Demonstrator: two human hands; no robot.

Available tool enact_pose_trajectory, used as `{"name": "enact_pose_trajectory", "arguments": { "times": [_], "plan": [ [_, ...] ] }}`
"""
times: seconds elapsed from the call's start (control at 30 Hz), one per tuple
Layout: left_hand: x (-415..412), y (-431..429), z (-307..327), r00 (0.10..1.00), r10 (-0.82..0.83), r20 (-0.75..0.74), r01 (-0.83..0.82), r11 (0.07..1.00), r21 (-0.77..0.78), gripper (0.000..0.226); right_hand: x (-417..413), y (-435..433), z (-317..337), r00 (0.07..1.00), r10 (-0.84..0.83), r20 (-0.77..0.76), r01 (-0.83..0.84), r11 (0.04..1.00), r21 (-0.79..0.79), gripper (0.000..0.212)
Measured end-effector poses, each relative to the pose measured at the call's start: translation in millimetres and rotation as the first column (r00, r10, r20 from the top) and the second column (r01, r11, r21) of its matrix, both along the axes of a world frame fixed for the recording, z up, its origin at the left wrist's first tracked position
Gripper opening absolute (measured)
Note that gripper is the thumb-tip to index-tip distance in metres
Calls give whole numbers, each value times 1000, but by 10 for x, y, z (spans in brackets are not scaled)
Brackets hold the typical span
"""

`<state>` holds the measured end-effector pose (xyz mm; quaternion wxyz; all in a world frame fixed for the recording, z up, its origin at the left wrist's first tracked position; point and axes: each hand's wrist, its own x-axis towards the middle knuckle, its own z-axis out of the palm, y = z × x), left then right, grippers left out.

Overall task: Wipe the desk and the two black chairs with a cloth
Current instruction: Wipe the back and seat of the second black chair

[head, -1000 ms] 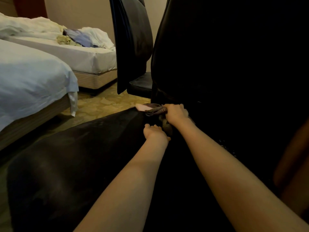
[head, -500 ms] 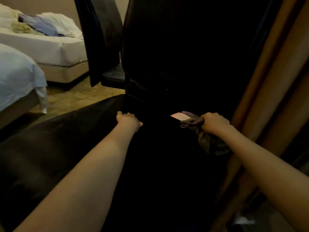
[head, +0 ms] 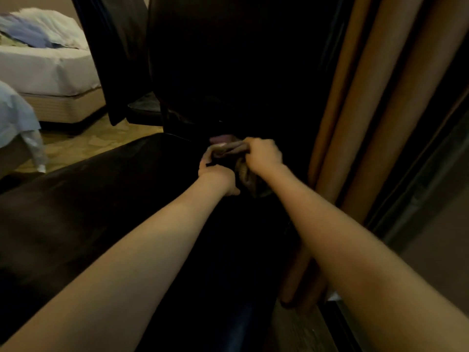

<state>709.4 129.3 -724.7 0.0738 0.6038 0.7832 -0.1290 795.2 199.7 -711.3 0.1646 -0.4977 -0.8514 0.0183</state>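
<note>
A black chair [head: 101,199] fills the middle of the view, its seat stretching toward me and its tall backrest rising behind my hands. A grey-brown cloth [head: 243,171] with a pale pink corner is bunched at the back of the seat. My right hand [head: 262,153] grips the cloth from the right. My left hand [head: 215,171] holds the same cloth from the left, fingers curled into its folds. A second black chair [head: 116,52] stands behind, further left. The desk is not in view.
Brown curtains [head: 380,97] hang close on the right, touching the chair's side. Two beds with white sheets [head: 48,69] stand at the left, clothes piled on the far one. Patterned carpet [head: 96,143] lies between beds and chairs.
My left hand has moved right from the seat to the cloth and taken hold of it. My right hand with the cloth has shifted back toward the seat's middle.
</note>
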Motion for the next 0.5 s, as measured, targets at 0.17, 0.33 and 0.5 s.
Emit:
{"name": "enact_pose_trajectory", "arguments": {
  "times": [0.17,0.33,0.5],
  "plan": [
    [-40,25,-150,994,89,67,-82,991,-106,71,-49,183,-218,984,-101,147,110,992,-54,37],
    [1,-77,-81,993,53,104,-43,995,-94,66,536,252,-89,990,-55,133,81,976,-201,36],
    [12,-193,-118,994,37,107,-30,997,-69,67,960,145,8,944,-203,261,252,953,-169,31]
  ]
}}
